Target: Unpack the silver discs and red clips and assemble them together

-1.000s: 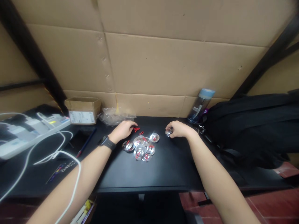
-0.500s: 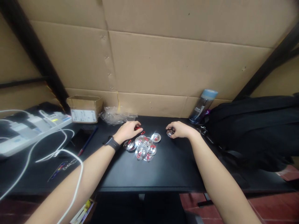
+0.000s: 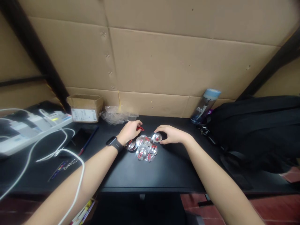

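A cluster of several shiny metal discs (image 3: 145,148), some carrying red clips, lies on the black desk (image 3: 164,168). My left hand (image 3: 130,130), with a black watch on its wrist, rests at the cluster's back left. Its fingers are curled and pinch a small red clip (image 3: 140,128). My right hand (image 3: 169,134) lies just right of the cluster. Its fingers stretch out leftward over the desk and reach a single disc (image 3: 156,137) at the cluster's right edge. I see nothing held in that hand.
Against the cardboard back wall stand a small cardboard box (image 3: 84,108), a crumpled clear plastic bag (image 3: 116,116) and a blue-capped water bottle (image 3: 204,106). A black backpack (image 3: 255,131) fills the right side. A power strip (image 3: 28,128), white cables (image 3: 58,150), a phone (image 3: 78,140) and a pen lie on the left.
My right hand slid left from a lone small disc toward the cluster and spread its fingers. That small disc is out of sight. My left hand stayed by the red clips.
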A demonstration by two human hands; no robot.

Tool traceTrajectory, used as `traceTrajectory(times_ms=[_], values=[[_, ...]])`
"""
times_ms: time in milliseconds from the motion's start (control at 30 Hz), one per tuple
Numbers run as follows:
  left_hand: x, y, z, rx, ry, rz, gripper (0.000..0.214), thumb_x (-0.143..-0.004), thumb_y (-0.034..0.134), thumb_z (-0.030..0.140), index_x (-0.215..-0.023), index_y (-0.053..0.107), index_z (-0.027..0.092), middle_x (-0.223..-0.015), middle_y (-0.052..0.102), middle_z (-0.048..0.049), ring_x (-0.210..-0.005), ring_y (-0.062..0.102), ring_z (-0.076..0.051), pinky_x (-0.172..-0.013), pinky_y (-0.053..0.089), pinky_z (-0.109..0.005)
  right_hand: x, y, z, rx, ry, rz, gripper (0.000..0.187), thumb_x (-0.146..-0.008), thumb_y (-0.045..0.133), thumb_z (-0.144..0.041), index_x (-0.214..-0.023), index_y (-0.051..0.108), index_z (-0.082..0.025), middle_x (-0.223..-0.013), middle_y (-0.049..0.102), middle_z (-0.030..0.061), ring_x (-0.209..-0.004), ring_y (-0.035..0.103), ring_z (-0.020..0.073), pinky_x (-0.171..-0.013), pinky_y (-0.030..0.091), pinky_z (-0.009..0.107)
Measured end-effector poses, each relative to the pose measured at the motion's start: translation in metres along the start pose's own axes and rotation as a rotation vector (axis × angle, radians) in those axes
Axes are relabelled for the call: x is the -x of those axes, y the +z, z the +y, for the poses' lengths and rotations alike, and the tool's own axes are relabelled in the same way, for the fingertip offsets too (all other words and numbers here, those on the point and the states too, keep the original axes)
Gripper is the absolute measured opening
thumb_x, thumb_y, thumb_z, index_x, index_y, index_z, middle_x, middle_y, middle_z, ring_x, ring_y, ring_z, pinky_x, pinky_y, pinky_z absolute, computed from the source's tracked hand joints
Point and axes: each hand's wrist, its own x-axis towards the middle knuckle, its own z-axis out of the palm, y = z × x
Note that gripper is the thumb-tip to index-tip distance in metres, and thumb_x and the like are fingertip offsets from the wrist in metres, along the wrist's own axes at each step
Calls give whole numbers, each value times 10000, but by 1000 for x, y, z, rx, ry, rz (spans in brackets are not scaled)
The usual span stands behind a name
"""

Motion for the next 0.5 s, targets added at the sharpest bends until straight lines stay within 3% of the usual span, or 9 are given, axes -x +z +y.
traceTrajectory(times_ms=[233, 400, 500], values=[[-1, -3, 2, -27, 11, -13, 266, -823, 660, 172, -1081, 718, 202, -1040, 768, -70, -971, 722, -233, -893, 552, -330, -5, 7, -3, -18, -20, 23, 443, -765, 780, -205, -1204, 717, -221, -1170, 742, 74, -1065, 694, 251, -966, 513, 372], [0, -14, 17, 1, 109, 65, 167, -862, 667, 249, -1003, 745, 206, -1003, 752, -59, -942, 695, -225, -884, 525, -343, -8, 9, -6, 27, -4, 259, 525, -693, 745, -105, -1209, 705, -192, -1143, 700, 97, -1023, 682, 249, -935, 526, 375], [4, -18, 39, 165, 182, -5, 142, -903, 659, 320, -937, 751, 218, -898, 752, -19, -799, 685, -170, -763, 520, -280, -9, 11, -14, 31, -33, 362, 439, -714, 761, -154, -1149, 713, -190, -1103, 664, 83, -954, 670, 219, -884, 536, 348]])
